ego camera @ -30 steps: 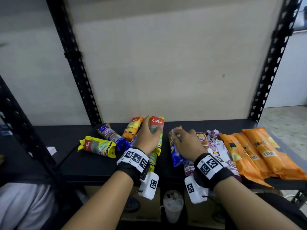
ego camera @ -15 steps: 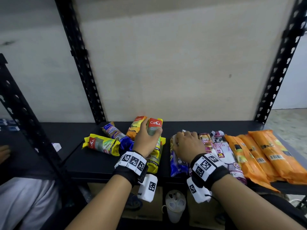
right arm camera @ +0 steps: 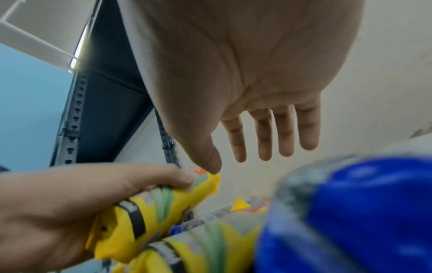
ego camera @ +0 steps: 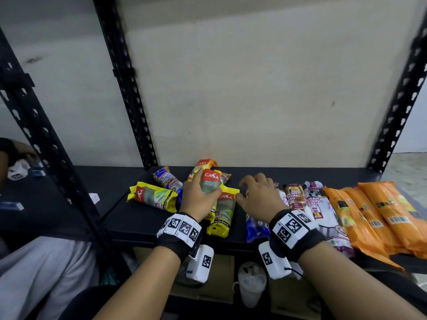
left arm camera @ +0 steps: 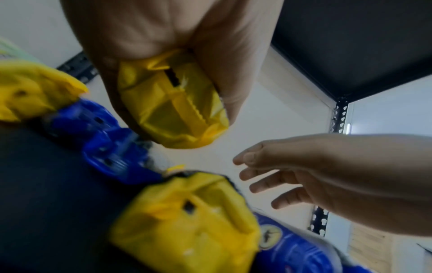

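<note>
right grip [ego camera: 258, 197] lifted off the blue pack [ego camera: 254, 227] at the shelf [ego camera: 143, 225] edge, fingers spread; left grip [ego camera: 199, 199] clutches yellow pack [ego camera: 209, 185]

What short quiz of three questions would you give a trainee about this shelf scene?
1. True or false: the right hand grips a pack.
2. What does the left hand hold? A a bottle; B a yellow CASA pack; C a box.
3. Fill in: the orange packs lie at the ____ end of the shelf.
Key: 1 false, its fingers are spread and hold nothing; 2 B; 3 right.
</note>
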